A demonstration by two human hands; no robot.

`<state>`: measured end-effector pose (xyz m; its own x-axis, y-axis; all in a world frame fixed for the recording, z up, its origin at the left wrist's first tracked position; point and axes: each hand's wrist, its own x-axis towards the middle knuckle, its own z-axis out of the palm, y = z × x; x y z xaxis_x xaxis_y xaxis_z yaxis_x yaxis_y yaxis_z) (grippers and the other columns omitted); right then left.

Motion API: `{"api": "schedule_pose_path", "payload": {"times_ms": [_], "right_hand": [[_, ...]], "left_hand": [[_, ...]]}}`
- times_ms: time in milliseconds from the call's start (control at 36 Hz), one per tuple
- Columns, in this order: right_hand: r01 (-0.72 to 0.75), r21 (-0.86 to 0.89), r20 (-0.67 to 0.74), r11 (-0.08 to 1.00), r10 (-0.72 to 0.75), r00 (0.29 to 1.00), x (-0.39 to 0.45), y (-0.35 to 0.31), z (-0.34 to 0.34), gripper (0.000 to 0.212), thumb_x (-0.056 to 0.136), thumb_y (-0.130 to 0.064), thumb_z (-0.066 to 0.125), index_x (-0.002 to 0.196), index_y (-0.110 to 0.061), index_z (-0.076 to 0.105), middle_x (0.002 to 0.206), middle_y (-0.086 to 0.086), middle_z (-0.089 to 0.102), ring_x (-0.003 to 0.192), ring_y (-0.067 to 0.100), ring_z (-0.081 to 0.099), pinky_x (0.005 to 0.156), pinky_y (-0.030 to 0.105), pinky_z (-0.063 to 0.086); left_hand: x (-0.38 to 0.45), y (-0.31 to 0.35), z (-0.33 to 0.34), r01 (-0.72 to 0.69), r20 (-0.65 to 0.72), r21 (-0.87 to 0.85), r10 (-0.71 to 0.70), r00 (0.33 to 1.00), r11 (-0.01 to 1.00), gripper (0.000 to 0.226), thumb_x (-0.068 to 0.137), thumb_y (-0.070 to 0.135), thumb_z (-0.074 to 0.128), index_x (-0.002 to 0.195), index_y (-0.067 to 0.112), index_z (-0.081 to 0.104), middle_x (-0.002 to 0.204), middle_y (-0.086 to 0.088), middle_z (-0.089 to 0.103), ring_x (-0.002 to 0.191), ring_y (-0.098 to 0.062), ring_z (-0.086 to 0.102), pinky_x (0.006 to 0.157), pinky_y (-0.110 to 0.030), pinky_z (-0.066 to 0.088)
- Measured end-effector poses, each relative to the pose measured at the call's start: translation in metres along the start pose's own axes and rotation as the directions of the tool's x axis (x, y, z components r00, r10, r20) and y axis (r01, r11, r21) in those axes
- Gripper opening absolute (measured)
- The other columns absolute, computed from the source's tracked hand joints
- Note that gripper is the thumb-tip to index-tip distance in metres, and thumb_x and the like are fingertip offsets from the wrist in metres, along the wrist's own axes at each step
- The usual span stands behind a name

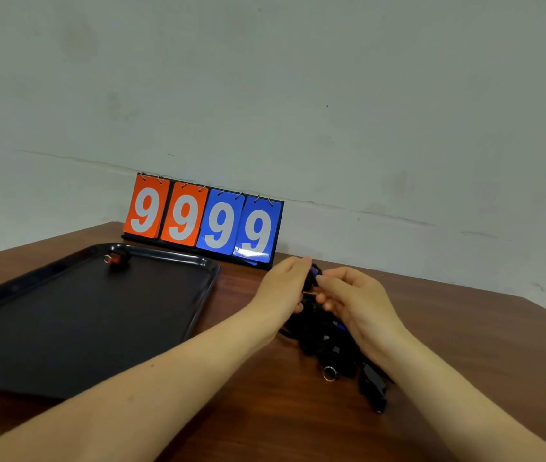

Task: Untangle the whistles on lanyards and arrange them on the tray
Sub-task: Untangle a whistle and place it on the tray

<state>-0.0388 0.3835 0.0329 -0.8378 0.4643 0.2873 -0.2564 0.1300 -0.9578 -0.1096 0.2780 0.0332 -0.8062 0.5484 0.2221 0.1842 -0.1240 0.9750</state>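
A pale wall fills the upper frame above the brown table. At left the black tray, cut off by the edge, holds one reddish whistle near its far rim. Right of centre, both hands, left and right, pinch a dark tangle of lanyards, its whistles hard to distinguish. A scoreboard reads 9999.

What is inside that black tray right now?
Only one small red whistle with a metal ring lies in the black tray, near its far rim. The left forearm covers part of the near right corner, so that part cannot be seen.
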Motion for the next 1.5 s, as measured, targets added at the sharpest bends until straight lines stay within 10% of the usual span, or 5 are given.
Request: {"api": "schedule_pose_path", "payload": {"times_ms": [417,889,1111,1222,1500], "right_hand": [[0.320,-0.599,-0.021,0.735,-0.413,0.910,0.005,-0.008,-0.009,0.017,0.083,-0.004,0.059,0.080,-0.020,0.066,0.071,-0.002,0.062,0.062,0.001,0.050,0.059,0.011,0.042],[-0.096,0.528,0.151,0.844,0.018,0.988,0.000,-0.019,-0.002,0.007,0.080,-0.004,0.049,0.080,-0.006,0.055,0.070,0.003,0.056,0.058,0.013,0.052,0.043,0.018,0.030],[0.152,-0.036,0.178,0.988,-0.144,0.974,-0.003,-0.013,0.001,0.016,0.095,-0.009,0.049,0.080,-0.010,0.050,0.066,-0.006,0.054,0.050,0.009,0.038,0.047,0.019,0.033],[0.437,-0.606,0.303,0.665,-0.315,0.899,-0.003,-0.007,-0.002,0.012,0.092,-0.017,0.057,0.081,-0.018,0.052,0.071,-0.005,0.059,0.060,0.008,0.049,0.059,0.023,0.040],[0.392,-0.451,0.139,0.802,-0.371,0.918,-0.009,-0.009,0.001,0.007,0.095,-0.013,0.052,0.089,-0.014,0.051,0.068,0.001,0.057,0.054,0.010,0.058,0.056,0.020,0.045]], "left_hand": [[-0.008,0.006,-0.002,0.173,0.314,-0.365,-0.054,0.948,0.915,0.024,0.096,0.032,0.044,0.087,0.011,0.049,0.058,-0.002,0.045,0.037,-0.007,0.019,0.039,-0.020,0.011],[-0.002,0.008,0.001,0.213,0.207,-0.575,-0.112,0.972,0.790,0.019,0.098,0.024,0.052,0.091,0.006,0.055,0.063,-0.005,0.049,0.042,-0.008,0.025,0.039,-0.017,0.024],[0.003,0.006,-0.004,0.291,0.185,-0.718,-0.230,0.955,0.633,0.020,0.097,0.019,0.050,0.084,0.005,0.054,0.061,-0.007,0.045,0.040,-0.008,0.024,0.036,-0.014,0.023],[0.001,0.000,-0.004,0.315,0.165,-0.649,-0.276,0.947,0.693,0.023,0.098,0.019,0.048,0.079,0.007,0.052,0.058,-0.005,0.049,0.042,-0.008,0.024,0.038,-0.015,0.022],[-0.001,0.016,-0.007,0.056,0.047,-0.299,-0.044,0.998,0.953,0.020,0.096,0.010,0.041,0.084,0.005,0.057,0.074,-0.008,0.050,0.042,-0.008,0.040,0.046,-0.021,0.029]]}}
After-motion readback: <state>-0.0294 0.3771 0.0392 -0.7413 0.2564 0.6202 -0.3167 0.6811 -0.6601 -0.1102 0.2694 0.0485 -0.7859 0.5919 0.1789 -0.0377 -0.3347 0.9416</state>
